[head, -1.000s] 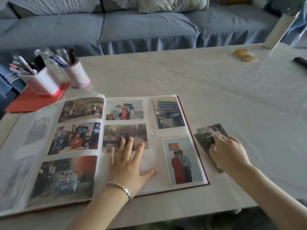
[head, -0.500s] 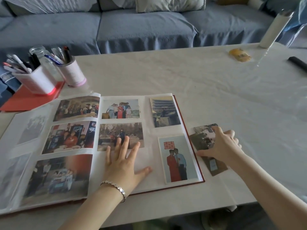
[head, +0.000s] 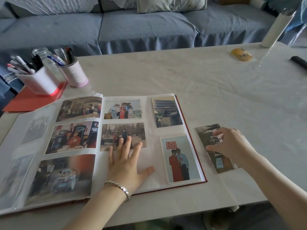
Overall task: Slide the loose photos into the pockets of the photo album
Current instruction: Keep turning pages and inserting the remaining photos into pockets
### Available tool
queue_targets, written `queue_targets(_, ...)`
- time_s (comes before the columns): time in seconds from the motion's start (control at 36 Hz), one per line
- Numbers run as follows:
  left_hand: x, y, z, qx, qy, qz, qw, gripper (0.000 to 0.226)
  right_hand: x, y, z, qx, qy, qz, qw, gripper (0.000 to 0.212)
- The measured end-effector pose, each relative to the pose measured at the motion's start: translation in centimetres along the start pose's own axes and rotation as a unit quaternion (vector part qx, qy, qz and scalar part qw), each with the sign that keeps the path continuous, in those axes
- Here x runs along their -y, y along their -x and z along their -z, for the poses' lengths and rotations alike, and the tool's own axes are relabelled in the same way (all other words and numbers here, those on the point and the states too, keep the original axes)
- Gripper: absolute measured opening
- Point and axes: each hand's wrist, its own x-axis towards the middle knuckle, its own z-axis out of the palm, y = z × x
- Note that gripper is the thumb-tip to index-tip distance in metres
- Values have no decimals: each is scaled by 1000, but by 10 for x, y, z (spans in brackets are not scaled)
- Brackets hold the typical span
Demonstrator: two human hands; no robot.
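Observation:
The photo album point(head: 150, 112) lies open on the table, most pockets holding photos. My left hand point(head: 126, 163) rests flat with spread fingers on the right page, over an empty pocket point(head: 149, 177) and the lower edge of a park photo point(head: 123, 135). To the right of the album lies a small stack of loose photos point(head: 222, 165). My right hand point(head: 232, 145) is on that stack, thumb at its left edge and fingers curled over its top, pinching it.
Two pen cups point(head: 39, 82) point(head: 74, 72) and a glass jar point(head: 43, 55) stand on a red folder point(head: 33, 100) at the back left. A yellow object point(head: 241, 55), white bottle point(head: 275, 29) and black object point(head: 299, 61) are at the far right. A blue sofa point(head: 146, 27) runs behind.
My right hand went from a closed pose on the stack to thumb and fingers spread across it. The left hand has stayed flat on the page.

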Motion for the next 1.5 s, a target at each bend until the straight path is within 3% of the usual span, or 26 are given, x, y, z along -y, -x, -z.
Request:
queue_targets(0.11,2,0,-2,-10,21,-2,1000,108,7,-5,-5,39,110,-99,988,99)
queue_targets(0.25,3,1,-2,-17,22,-4,1000,107,4,-16,-4,51,102,-134,984,107)
queue_targets(0.33,3,1,-2,-19,14,-5,1000,108,-3,-22,2,39,35,-154,987,94)
queue_targets(0.44,1,1,-1,-22,17,-4,1000,114,-13,-22,12,11,-90,-87,992,36)
queue_targets(0.53,0,0,1,-12,30,1,999,127,-19,-22,17,-38,-173,-45,983,14)
queue_targets(0.69,-6,1,11,13,38,22,999,97,-17,-20,24,-147,-255,11,956,27)
queue_targets(0.78,-6,0,12,13,35,23,999,84,-16,-22,22,-148,-275,23,950,28)
queue_targets(0.89,-7,0,13,16,43,25,999,83,-16,-25,17,-167,-254,41,952,13)
queue_targets(1.03,-7,-1,16,4,64,25,998,76,-12,-23,19,-167,-264,56,948,15)
queue_targets(1.17,-6,-8,26,-83,203,-4,976,69,12,-5,38,-163,-345,84,921,19)
queue_targets(1.25,-14,-11,46,-112,362,-33,925,106,32,14,50,-147,-350,144,914,17)
queue_targets(1.31,-20,-13,59,-98,456,-54,883,115,47,29,54,-107,-289,210,928,16)
queue_targets(1.42,-31,-13,78,-74,491,-107,862,87,72,50,49,4,-239,285,928,18)
queue_targets(1.5,-33,-11,79,-75,488,-100,864,17,80,53,31,33,-209,300,930,19)
